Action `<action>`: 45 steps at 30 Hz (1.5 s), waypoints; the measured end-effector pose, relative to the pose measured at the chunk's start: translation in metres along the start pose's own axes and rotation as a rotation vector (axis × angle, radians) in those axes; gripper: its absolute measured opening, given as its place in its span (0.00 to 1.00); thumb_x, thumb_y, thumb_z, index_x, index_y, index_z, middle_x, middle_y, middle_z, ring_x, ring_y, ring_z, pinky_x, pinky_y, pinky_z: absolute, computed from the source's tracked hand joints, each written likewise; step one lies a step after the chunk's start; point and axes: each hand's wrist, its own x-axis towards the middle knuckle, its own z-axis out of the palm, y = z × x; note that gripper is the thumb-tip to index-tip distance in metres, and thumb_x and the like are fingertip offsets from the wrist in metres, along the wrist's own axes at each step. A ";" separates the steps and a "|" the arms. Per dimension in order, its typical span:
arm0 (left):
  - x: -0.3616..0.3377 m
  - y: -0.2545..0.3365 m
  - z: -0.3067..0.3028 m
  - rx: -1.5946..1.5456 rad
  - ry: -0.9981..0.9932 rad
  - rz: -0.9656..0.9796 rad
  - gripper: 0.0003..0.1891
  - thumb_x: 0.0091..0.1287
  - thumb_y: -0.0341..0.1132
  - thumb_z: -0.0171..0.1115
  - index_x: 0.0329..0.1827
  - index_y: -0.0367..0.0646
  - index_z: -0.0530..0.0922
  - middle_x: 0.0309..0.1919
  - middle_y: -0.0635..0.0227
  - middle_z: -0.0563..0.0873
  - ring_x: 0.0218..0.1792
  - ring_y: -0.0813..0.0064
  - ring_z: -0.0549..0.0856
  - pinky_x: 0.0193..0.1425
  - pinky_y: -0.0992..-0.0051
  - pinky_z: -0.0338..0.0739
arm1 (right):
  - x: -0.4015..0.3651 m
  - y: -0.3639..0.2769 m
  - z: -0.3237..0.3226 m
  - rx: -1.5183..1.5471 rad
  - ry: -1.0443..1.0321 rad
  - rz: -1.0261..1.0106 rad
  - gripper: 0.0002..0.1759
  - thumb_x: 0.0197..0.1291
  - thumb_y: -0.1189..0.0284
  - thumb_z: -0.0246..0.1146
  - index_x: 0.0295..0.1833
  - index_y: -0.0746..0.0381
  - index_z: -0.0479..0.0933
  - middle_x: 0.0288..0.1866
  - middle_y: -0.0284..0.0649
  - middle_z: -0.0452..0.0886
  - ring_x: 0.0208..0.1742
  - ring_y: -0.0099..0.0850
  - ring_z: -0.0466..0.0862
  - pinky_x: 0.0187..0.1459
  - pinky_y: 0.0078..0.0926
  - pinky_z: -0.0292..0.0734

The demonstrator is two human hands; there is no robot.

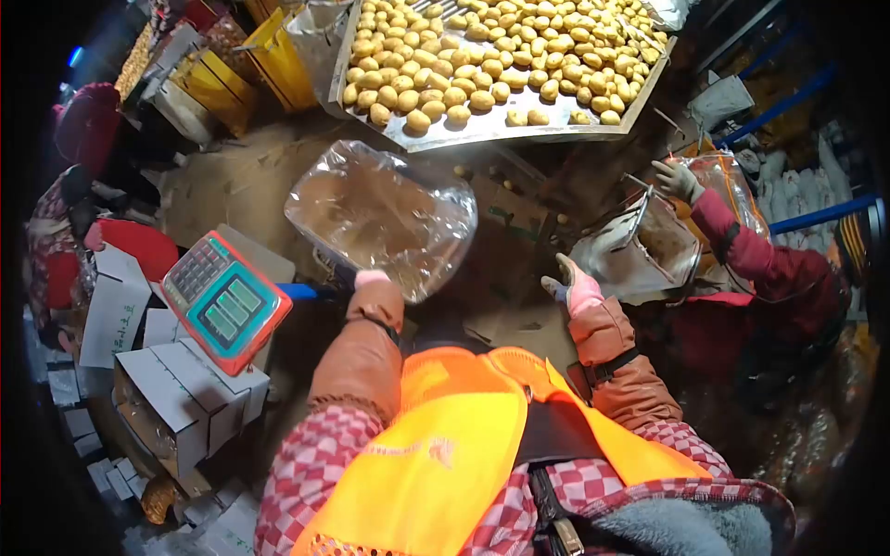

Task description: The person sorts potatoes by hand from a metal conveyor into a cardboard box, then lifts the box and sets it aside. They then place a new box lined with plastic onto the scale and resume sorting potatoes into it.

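Gloved, the left hand [366, 277] meets the near edge of a clear, crinkled plastic bag [436, 227], its grip hidden, so I cannot tell whether it pinches the film. Right of the bag, the pink-and-grey gloved right hand [577, 285] holds thumb and fingers apart. Yellow, rounded potatoes [482, 100] lie beyond.

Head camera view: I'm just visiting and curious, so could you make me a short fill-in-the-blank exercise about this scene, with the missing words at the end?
1. Of the person's left hand and right hand, the one farther from the clear plastic bag is the ____ hand.
2. The person's vest is coloured ____.
3. The red-framed keypad display is on the picture's ____ side.
4. The potatoes lie on a tray at the ____ of the picture.
Missing words: right; orange; left; top.
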 end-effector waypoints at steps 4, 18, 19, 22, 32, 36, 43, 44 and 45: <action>0.046 0.036 -0.032 -0.009 -0.031 -0.037 0.19 0.70 0.45 0.58 0.58 0.48 0.82 0.55 0.55 0.87 0.57 0.58 0.85 0.62 0.60 0.78 | 0.047 -0.031 -0.013 0.196 -0.049 -0.006 0.36 0.64 0.71 0.69 0.75 0.62 0.65 0.71 0.49 0.74 0.73 0.37 0.73 0.72 0.31 0.66; 0.113 0.129 -0.066 -0.064 0.100 -0.215 0.22 0.71 0.48 0.58 0.64 0.48 0.79 0.54 0.51 0.86 0.56 0.55 0.85 0.62 0.61 0.76 | 0.246 -0.135 -0.108 0.053 -0.259 -0.305 0.24 0.64 0.70 0.67 0.65 0.60 0.77 0.57 0.46 0.85 0.58 0.34 0.85 0.59 0.29 0.77; 0.109 0.128 -0.066 -0.071 0.121 -0.245 0.23 0.71 0.48 0.58 0.64 0.48 0.79 0.54 0.51 0.86 0.56 0.55 0.85 0.62 0.62 0.76 | 0.260 -0.140 -0.115 0.001 -0.290 -0.313 0.24 0.64 0.70 0.67 0.65 0.60 0.77 0.57 0.45 0.85 0.58 0.33 0.85 0.58 0.29 0.78; 0.101 0.132 -0.073 -0.094 0.228 -0.338 0.23 0.72 0.49 0.58 0.65 0.47 0.78 0.54 0.50 0.86 0.56 0.55 0.85 0.63 0.62 0.76 | 0.311 -0.134 -0.135 0.240 -0.196 -0.532 0.22 0.62 0.72 0.68 0.63 0.57 0.79 0.48 0.47 0.86 0.50 0.34 0.85 0.55 0.31 0.79; 0.119 0.273 -0.146 -0.405 0.759 0.155 0.33 0.65 0.52 0.67 0.72 0.50 0.71 0.64 0.46 0.78 0.64 0.47 0.78 0.68 0.58 0.71 | 0.476 -0.161 -0.161 -0.403 0.379 -0.260 0.46 0.51 0.49 0.75 0.75 0.46 0.67 0.79 0.58 0.56 0.76 0.62 0.61 0.74 0.51 0.63; 0.185 0.315 -0.165 -0.394 0.821 0.286 0.46 0.59 0.60 0.70 0.77 0.54 0.62 0.68 0.43 0.73 0.70 0.44 0.70 0.74 0.58 0.65 | 0.495 -0.184 -0.101 -0.481 0.295 -0.472 0.45 0.53 0.45 0.71 0.76 0.44 0.66 0.82 0.52 0.54 0.78 0.60 0.58 0.74 0.55 0.61; 0.179 0.288 -0.152 -0.452 0.544 0.443 0.23 0.72 0.43 0.60 0.70 0.54 0.75 0.65 0.49 0.77 0.69 0.49 0.74 0.69 0.60 0.74 | 0.381 -0.284 -0.048 -0.603 -0.267 -0.628 0.34 0.57 0.56 0.67 0.69 0.46 0.68 0.78 0.45 0.61 0.76 0.65 0.56 0.71 0.72 0.51; 0.203 0.261 -0.155 -0.498 0.564 0.400 0.22 0.73 0.40 0.58 0.69 0.55 0.76 0.65 0.51 0.78 0.69 0.50 0.74 0.69 0.60 0.74 | 0.377 -0.270 -0.037 -0.713 -0.121 -0.812 0.28 0.55 0.57 0.68 0.63 0.45 0.75 0.72 0.39 0.70 0.72 0.61 0.63 0.69 0.62 0.63; 0.229 0.235 -0.160 -0.546 0.585 0.357 0.20 0.73 0.38 0.56 0.68 0.55 0.77 0.65 0.52 0.78 0.69 0.52 0.74 0.70 0.61 0.74 | 0.378 -0.271 -0.038 -0.655 -0.205 -0.809 0.26 0.56 0.57 0.68 0.61 0.46 0.76 0.69 0.38 0.73 0.71 0.58 0.65 0.67 0.58 0.67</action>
